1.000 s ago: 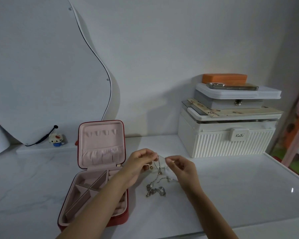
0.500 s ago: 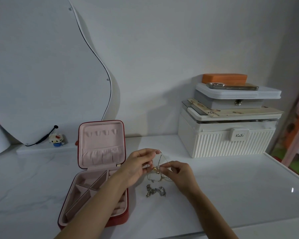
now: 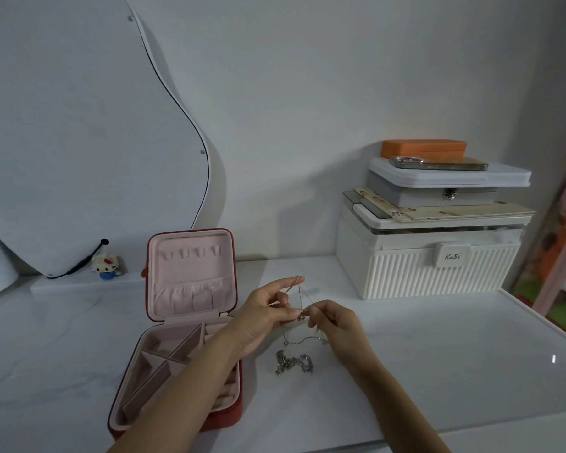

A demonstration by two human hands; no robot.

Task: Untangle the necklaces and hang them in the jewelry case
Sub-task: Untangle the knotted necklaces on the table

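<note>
Left hand [image 3: 268, 317] pinching thin chain [image 3: 299, 294] up top, right hand [image 3: 335, 325] pinching same chain by small bead, both lifting it off table [image 3: 438, 371]. Rest of necklaces [image 3: 294, 363] lying in heap at 6 o'clock below hands. Open case [image 3: 183, 322] sitting at 9 o'clock, left forearm crossing over its tray.

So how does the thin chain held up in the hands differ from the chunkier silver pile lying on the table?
The thin gold-toned chain is lifted off the white marble table, pinched by the left hand and right hand; the chunky silver chain pile lies on the table, held by neither hand. The thin chain is stretched into lines, the silver pile bunched. The thin chain's links look finer. Both sit right of the open red jewelry case.
</note>
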